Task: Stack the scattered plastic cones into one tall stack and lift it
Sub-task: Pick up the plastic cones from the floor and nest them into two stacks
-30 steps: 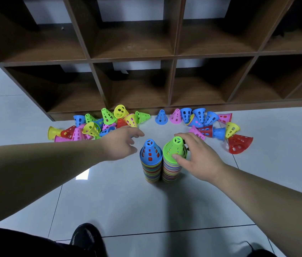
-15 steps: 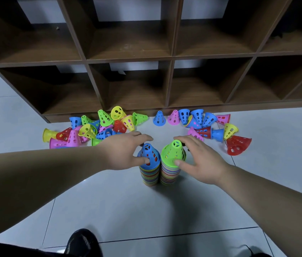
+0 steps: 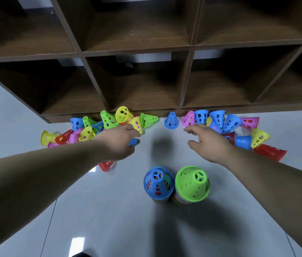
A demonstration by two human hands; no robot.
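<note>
Right hand (image 3: 208,144) spread wide, held nothing, scattered cones (image 3: 218,117) just beyond its fingers (image 3: 192,130), left hand (image 3: 117,143) covered a blue cone (image 3: 133,142), grip unclear

A blue cone (image 3: 158,182) is capping one stack and a green cone (image 3: 192,183) the other, with red and yellow showing through their holes. Loose cones (image 3: 171,121) are lying yellow, green, blue, pink and red on the pale grey floor (image 3: 109,210) under a dark brown shelf (image 3: 137,52).
</note>
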